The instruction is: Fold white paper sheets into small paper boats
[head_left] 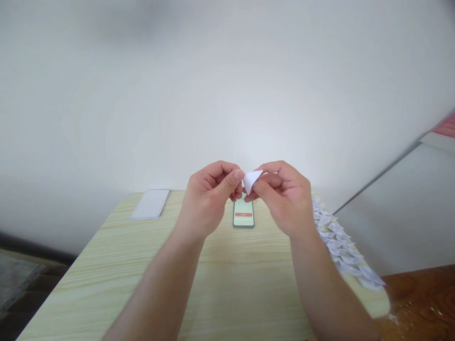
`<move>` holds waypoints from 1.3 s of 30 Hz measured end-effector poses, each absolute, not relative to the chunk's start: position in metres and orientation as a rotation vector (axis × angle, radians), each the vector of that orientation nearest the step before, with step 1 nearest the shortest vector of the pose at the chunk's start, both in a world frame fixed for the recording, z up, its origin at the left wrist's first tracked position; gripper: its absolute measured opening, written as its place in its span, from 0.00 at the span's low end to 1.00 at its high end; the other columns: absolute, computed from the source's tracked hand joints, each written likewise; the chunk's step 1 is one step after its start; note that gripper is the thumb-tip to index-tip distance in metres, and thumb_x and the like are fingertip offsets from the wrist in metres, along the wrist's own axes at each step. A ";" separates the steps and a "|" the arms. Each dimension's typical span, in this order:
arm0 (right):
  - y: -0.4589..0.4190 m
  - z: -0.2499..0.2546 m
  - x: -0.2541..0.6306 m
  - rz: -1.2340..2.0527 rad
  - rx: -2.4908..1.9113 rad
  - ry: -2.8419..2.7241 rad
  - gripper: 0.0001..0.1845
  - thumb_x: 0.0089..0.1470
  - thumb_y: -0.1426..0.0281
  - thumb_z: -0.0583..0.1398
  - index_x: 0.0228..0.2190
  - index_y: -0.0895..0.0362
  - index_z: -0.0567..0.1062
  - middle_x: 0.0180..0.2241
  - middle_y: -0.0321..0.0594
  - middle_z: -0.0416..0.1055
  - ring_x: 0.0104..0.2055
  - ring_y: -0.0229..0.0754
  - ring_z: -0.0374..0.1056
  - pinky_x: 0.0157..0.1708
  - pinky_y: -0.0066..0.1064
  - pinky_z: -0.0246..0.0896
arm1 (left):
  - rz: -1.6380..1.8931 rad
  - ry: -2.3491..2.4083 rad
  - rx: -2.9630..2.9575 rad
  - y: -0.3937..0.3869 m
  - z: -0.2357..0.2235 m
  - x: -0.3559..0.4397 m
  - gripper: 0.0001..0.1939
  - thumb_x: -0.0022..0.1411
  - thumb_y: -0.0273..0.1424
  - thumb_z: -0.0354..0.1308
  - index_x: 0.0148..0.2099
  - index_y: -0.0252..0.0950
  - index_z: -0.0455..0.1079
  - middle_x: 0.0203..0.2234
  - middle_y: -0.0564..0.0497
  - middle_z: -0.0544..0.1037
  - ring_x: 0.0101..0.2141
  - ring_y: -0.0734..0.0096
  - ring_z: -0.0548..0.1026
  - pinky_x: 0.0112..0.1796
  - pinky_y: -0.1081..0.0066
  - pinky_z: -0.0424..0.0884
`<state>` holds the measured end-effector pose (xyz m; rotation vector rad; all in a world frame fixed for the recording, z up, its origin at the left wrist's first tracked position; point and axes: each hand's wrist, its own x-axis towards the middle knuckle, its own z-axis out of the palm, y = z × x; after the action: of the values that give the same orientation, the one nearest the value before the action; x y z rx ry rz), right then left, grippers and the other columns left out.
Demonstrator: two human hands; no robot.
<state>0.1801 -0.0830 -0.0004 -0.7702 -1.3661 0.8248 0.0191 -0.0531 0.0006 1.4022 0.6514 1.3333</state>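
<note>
A small piece of folded white paper point(250, 180), roughly triangular, is held up between my two hands above the table. My left hand point(212, 194) pinches its left corner between thumb and fingers. On the other side, my right hand point(284, 192) grips the paper's right part, with the thumb below and the index finger behind. The fingertips partly cover the paper, so its inner folds are hidden. Beyond and below the hands lies a phone point(243, 220) with a lit screen, its upper end partly covered by the fingers.
A stack of white paper sheets point(150, 204) lies at the table's far left. Along the right edge of the wood-grain table point(245, 284) sit several folded white paper pieces point(341, 248), packed closely in rows. A pale wall point(227, 85) rises behind the table.
</note>
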 end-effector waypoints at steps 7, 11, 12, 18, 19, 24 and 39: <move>-0.083 0.003 0.183 0.930 -0.693 -1.424 0.08 0.62 0.68 0.66 0.44 0.48 0.78 0.32 0.33 0.80 0.32 0.40 0.78 0.33 0.34 0.78 | 1.350 0.653 1.443 -0.052 0.002 0.018 0.12 0.68 0.38 0.64 0.36 0.36 0.74 0.23 0.53 0.71 0.27 0.74 0.68 0.30 0.71 0.65; -0.081 0.001 0.183 0.844 -0.729 -1.397 0.04 0.62 0.68 0.65 0.40 0.50 0.81 0.32 0.35 0.80 0.32 0.39 0.78 0.34 0.34 0.79 | 1.368 0.742 1.489 -0.055 0.006 0.018 0.12 0.67 0.40 0.64 0.37 0.36 0.75 0.23 0.54 0.71 0.27 0.74 0.68 0.29 0.71 0.63; -0.081 0.001 0.183 0.807 -0.752 -1.386 0.04 0.63 0.69 0.65 0.39 0.51 0.82 0.32 0.35 0.80 0.32 0.39 0.78 0.33 0.33 0.79 | 1.366 0.769 1.498 -0.056 0.007 0.018 0.12 0.67 0.40 0.64 0.37 0.36 0.75 0.23 0.54 0.71 0.27 0.74 0.68 0.29 0.71 0.63; -0.082 0.003 0.180 0.625 -0.868 -1.363 0.10 0.61 0.74 0.63 0.37 0.50 0.85 0.32 0.34 0.81 0.31 0.37 0.78 0.32 0.30 0.77 | 1.311 0.915 1.594 -0.060 0.010 0.016 0.11 0.67 0.38 0.64 0.36 0.37 0.76 0.24 0.54 0.73 0.27 0.74 0.69 0.30 0.71 0.64; -0.082 0.003 0.180 0.620 -0.878 -1.376 0.11 0.61 0.74 0.62 0.37 0.50 0.85 0.33 0.34 0.82 0.32 0.38 0.79 0.33 0.31 0.77 | 1.309 0.936 1.613 -0.060 0.011 0.015 0.09 0.66 0.37 0.64 0.36 0.37 0.76 0.25 0.54 0.74 0.28 0.74 0.69 0.30 0.71 0.64; -0.083 0.003 0.183 0.674 -0.895 -1.447 0.07 0.59 0.71 0.64 0.37 0.52 0.85 0.35 0.37 0.82 0.37 0.41 0.78 0.39 0.33 0.76 | 1.307 1.036 1.694 -0.060 0.012 0.012 0.06 0.65 0.33 0.63 0.36 0.37 0.76 0.28 0.53 0.76 0.28 0.73 0.69 0.27 0.72 0.63; -0.077 0.005 0.197 0.869 -1.049 -1.534 0.08 0.55 0.64 0.70 0.35 0.54 0.82 0.28 0.36 0.77 0.29 0.38 0.70 0.28 0.30 0.69 | 1.302 1.070 2.133 -0.062 0.006 0.009 0.03 0.63 0.29 0.62 0.34 0.39 0.75 0.26 0.54 0.74 0.28 0.73 0.69 0.25 0.73 0.60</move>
<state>0.1972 -0.0774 0.0050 -1.0494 -1.5340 0.8691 0.0092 -0.0624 0.0057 2.1332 1.0697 1.3017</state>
